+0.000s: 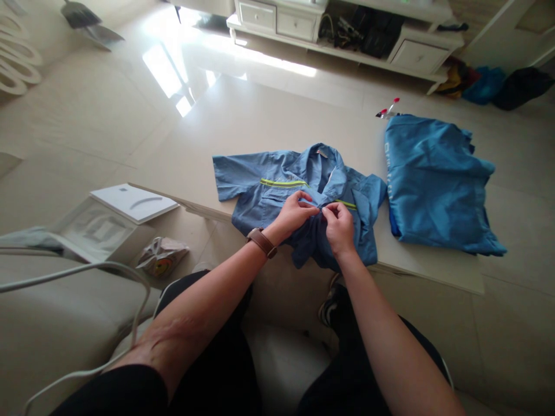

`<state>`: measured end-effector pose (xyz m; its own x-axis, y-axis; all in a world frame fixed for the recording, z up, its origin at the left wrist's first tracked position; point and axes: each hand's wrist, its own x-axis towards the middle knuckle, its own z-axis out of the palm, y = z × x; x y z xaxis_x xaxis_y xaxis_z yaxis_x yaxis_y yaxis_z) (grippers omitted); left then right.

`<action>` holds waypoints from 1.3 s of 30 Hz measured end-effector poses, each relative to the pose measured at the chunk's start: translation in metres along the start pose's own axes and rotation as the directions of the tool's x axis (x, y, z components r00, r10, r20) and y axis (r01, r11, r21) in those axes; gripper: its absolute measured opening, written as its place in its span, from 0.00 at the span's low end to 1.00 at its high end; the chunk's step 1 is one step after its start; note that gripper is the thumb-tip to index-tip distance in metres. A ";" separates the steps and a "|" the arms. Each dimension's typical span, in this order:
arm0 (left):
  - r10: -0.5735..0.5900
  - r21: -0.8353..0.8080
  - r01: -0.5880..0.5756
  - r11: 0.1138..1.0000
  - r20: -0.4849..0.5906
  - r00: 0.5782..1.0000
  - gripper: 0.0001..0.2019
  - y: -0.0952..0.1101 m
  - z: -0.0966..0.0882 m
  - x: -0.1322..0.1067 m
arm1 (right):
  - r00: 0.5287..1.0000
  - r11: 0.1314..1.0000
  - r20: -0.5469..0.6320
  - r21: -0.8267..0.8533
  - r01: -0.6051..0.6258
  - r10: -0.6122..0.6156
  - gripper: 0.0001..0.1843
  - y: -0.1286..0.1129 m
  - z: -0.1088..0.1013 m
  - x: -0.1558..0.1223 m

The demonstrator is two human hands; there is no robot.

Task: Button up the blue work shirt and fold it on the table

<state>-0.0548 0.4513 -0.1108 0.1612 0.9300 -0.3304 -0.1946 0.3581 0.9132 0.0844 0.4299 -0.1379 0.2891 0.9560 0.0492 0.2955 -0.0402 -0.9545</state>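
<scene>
A blue short-sleeved shirt (281, 164) with yellow-green stripes lies front up on the low table (191, 138), its lower part hanging over the near edge. My left hand (297, 212), a brown-strapped watch on its wrist, pinches the shirt's front edge below the collar. Right beside it, my right hand (339, 225) grips the opposite front edge between thumb and finger. The fingertips of both hands nearly meet at the front opening. Any button between them is too small to make out.
Folded blue cloth (437, 179) is stacked at the table's right end, with red-capped bottles (393, 105) behind it. A white box (134, 202) and a plastic bag (162, 257) are at the left. A white cable (139, 283) crosses near my left arm. A white cabinet (299, 26) stands beyond.
</scene>
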 end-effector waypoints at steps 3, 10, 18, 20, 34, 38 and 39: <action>0.058 0.110 -0.061 0.992 0.029 0.998 0.16 -0.004 -0.002 0.004 | 1.000 1.000 -0.002 -0.026 0.015 -0.015 0.09 0.000 0.001 -0.001; 0.180 0.332 -0.198 0.922 0.085 0.980 0.17 -0.009 -0.008 0.006 | 1.000 1.000 0.019 0.005 -0.022 0.021 0.10 0.003 0.003 -0.002; 0.348 0.567 -0.339 0.751 0.097 0.933 0.15 -0.001 -0.007 -0.006 | 0.997 0.997 0.030 0.033 -0.067 0.066 0.14 0.012 0.006 -0.001; 0.305 0.532 -0.314 0.786 0.107 0.946 0.14 -0.001 -0.010 -0.005 | 0.987 0.977 0.001 0.138 -0.159 0.161 0.18 0.019 0.006 0.004; 0.051 0.791 -0.269 0.549 0.290 0.956 0.09 -0.009 -0.019 -0.001 | 0.968 0.949 -0.114 0.250 -0.192 0.226 0.26 0.028 0.001 0.010; 0.289 0.890 -0.284 0.355 0.185 0.939 0.17 -0.009 -0.016 0.004 | 0.978 0.970 -0.102 0.187 -0.158 0.180 0.25 0.024 0.000 0.008; 0.305 0.906 -0.287 0.310 0.192 0.933 0.20 -0.009 -0.015 0.005 | 0.981 0.974 -0.098 0.172 -0.149 0.168 0.24 0.022 0.000 0.007</action>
<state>-0.0671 0.4535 -0.1244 0.2765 0.9609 0.0156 0.7705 -0.2314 0.5940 0.0933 0.4354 -0.1587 0.4223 0.9027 -0.0830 0.0877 -0.1318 -0.9874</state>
